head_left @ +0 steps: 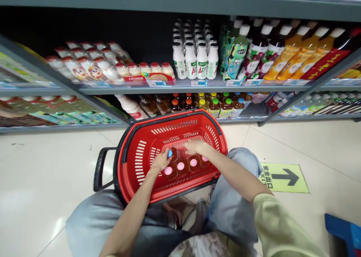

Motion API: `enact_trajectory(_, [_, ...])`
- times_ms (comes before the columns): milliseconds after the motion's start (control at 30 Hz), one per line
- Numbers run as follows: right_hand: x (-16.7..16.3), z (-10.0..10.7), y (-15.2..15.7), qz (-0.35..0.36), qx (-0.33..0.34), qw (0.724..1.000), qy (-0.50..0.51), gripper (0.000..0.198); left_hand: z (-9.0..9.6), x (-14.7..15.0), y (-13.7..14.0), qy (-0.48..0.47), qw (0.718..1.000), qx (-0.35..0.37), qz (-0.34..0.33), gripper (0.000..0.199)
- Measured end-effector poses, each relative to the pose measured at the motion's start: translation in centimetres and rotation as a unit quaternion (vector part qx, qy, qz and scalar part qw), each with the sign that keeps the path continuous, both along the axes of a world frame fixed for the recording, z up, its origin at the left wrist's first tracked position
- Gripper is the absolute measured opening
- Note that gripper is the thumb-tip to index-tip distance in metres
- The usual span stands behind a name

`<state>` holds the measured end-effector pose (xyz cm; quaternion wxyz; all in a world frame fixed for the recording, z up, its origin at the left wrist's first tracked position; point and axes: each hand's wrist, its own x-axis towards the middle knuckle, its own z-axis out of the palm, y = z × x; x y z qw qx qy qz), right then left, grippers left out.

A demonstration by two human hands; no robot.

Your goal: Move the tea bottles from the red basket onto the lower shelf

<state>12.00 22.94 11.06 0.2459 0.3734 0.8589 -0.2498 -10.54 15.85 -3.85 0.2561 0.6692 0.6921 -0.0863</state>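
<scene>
A red shopping basket [130, 174] sits on the floor in front of my knees. Inside it, my left hand [160, 161] is closed around a blue-capped drink bottle [174, 154] with a dark brown body. Several pink-capped bottles [180, 166] stand in a row along the basket's near side, just below my hands. My right hand [195, 146] reaches over the basket floor to the right of the blue-capped bottle, fingers loosely extended and a little blurred, with nothing visible in them.
Shelves ahead hold white milk-drink bottles [190, 61], orange juice bottles [293, 57] and, lower down, capped drink bottles [214, 106]. The basket's black handle [102, 168] juts out leftward. A yellow floor sign [284, 178] lies right of my knee; a blue object [342, 228] is at lower right.
</scene>
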Motion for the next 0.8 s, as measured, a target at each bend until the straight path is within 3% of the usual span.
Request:
enact_trajectory(267, [0.2,-1.6,-0.1,0.022,-0.003,0.999,-0.030,0.037,0.9,0.4,-1.0,0.030,1.000,-0.004,0.001,0.051])
enact_trajectory(567, [0.4,-0.5,-0.2,0.015,0.004,1.000,-0.025,0.036,0.9,0.4,-1.2,0.045,0.999,0.002,-0.007,0.052])
enact_trajectory(800, [0.6,-1.2,0.3,-0.006,-0.007,1.000,-0.003,0.031,1.0,0.4,-1.2,0.053,0.997,0.015,0.051,0.052])
